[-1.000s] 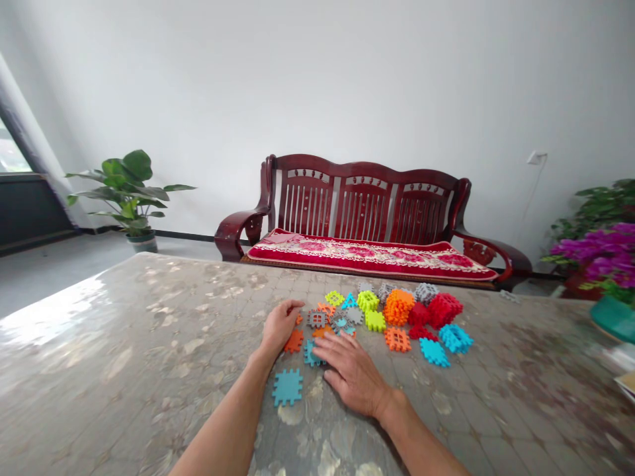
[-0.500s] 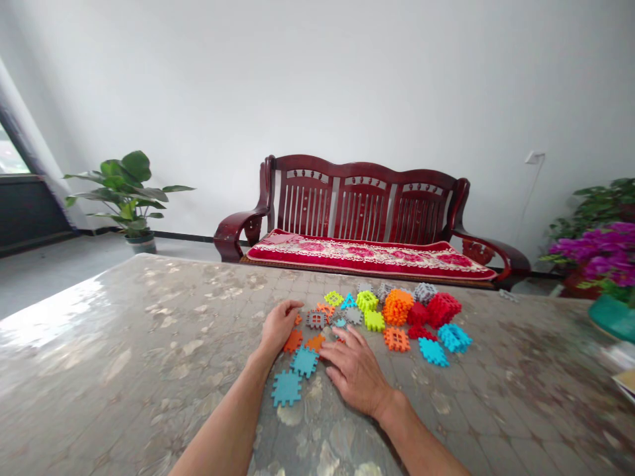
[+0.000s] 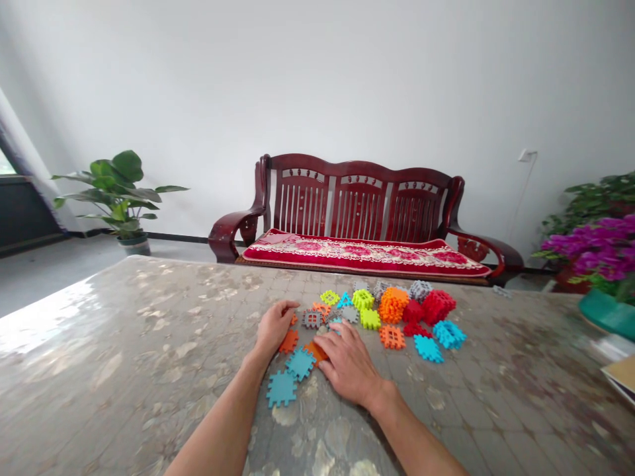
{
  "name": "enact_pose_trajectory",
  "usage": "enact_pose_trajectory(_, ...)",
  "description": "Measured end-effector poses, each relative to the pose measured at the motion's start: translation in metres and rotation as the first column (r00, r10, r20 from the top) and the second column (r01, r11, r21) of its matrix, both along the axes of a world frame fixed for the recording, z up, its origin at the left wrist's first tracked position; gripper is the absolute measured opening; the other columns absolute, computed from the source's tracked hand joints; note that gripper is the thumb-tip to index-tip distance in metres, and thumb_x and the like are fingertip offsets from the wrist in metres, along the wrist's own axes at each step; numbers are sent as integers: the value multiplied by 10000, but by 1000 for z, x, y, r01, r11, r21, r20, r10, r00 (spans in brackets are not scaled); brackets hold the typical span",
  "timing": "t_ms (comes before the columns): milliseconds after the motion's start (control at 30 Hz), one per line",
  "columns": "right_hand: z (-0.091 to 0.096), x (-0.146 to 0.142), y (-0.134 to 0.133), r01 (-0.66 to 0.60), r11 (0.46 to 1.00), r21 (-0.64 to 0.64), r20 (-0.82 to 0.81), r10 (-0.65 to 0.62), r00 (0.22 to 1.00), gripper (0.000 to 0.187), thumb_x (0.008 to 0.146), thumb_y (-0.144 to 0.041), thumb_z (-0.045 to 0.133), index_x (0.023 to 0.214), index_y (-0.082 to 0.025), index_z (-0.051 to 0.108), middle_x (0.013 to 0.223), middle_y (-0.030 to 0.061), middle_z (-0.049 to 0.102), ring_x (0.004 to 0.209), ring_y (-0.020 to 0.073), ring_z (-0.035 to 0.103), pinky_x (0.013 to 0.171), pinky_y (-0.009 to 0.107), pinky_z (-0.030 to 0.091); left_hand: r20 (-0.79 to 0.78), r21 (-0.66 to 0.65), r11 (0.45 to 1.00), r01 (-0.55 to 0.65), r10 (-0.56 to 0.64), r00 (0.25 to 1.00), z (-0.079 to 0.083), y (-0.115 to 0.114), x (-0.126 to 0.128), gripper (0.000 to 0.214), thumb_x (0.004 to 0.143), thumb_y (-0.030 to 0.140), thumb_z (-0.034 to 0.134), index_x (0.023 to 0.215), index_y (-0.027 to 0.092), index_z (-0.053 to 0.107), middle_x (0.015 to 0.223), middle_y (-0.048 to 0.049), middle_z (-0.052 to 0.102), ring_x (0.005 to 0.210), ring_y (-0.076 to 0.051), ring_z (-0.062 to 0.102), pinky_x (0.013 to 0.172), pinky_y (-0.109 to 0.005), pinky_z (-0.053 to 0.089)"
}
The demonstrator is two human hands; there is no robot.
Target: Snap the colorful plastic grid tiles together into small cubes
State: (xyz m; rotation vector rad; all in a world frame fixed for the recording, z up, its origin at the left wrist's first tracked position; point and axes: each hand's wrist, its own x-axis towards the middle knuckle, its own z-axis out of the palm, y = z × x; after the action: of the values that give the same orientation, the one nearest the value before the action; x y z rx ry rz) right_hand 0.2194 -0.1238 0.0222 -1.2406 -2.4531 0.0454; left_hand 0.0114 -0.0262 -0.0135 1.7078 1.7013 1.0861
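Note:
My left hand [image 3: 274, 328] rests on the table with its fingers reaching forward, beside a dark orange notched tile [image 3: 288, 341] and a small orange piece [image 3: 294, 319]. My right hand [image 3: 348, 362] lies low with fingers apart, its fingertips over the edge of another orange tile [image 3: 317, 352], partly covered. Two teal notched tiles lie between my forearms: one [image 3: 300, 363] touches the orange tile, the other [image 3: 282, 389] is nearer me. Ahead of my hands are a grey window-shaped tile [image 3: 312, 319] and a plain grey tile [image 3: 350, 314].
Stacks of orange [image 3: 394, 305], red [image 3: 438, 305] and blue tiles [image 3: 449, 334] stand to the right, with lime-green ones [image 3: 370, 319] nearer the middle. A patterned cover [image 3: 163, 370] spans the table. Beyond it is a wooden bench [image 3: 357, 198]; a teal flowerpot [image 3: 608, 316] stands right.
My right hand has shifted left and slightly nearer, now covering part of the orange tile. My left hand stays by its orange tile. The whole view has turned slightly.

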Motion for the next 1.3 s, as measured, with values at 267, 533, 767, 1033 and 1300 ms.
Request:
enact_pose_trajectory(267, 0, 1, 3, 42, 999, -9, 37, -42, 998, 406, 828, -398, 647, 1193, -235, 574, 1052, 58, 601, 1049, 243, 467, 987, 408, 362, -14, -6, 1000, 6, -7, 1000, -1, 1, -1, 272, 806, 210, 505, 990, 207, 705, 957, -26, 744, 886, -179, 663, 836, -272, 481)
enact_pose_trajectory(533, 3, 3, 1, 93, 994, -58, -98, -99, 990, 349, 752, -260, 693, 1089, -246, 604, 1037, 39, 597, 1036, 233, 472, 916, 346, 399, -25, -2, 1000, 8, -8, 1000, -1, 1, -1, 278, 807, 201, 493, 994, 203, 699, 951, -28, 740, 877, -182, 657, 828, -276, 475)
enact_pose_trajectory(767, -2, 9, 4, 177, 972, -155, -320, -219, 922, 221, 768, -156, 607, 962, -256, 643, 953, 14, 669, 940, 205, 562, 836, 316, 442, -61, -11, 1000, 6, -7, 998, 2, -1, 0, 288, 806, 207, 482, 998, 204, 697, 967, -31, 734, 894, -186, 650, 831, -279, 464)
enact_pose_trajectory(1033, -20, 29, 22, 209, 916, -343, -609, -386, 693, 304, 824, -267, 482, 1055, -214, 672, 1003, 47, 716, 918, 201, 645, 857, 339, 480, -67, -21, 1000, -1, 0, 998, 1, 0, -1, 283, 801, 226, 495, 993, 211, 702, 938, -26, 736, 867, -185, 654, 809, -270, 465)
enact_pose_trajectory(1300, -5, 81, 50, 302, 895, -329, -836, -424, 348, 369, 764, -395, 540, 1044, -167, 618, 839, 40, 654, 728, 191, 606, 650, 308, 490, -45, -1, 1000, 16, -16, 999, -2, 2, -2, 293, 782, 230, 502, 988, 210, 710, 899, -26, 735, 834, -192, 649, 784, -274, 460)
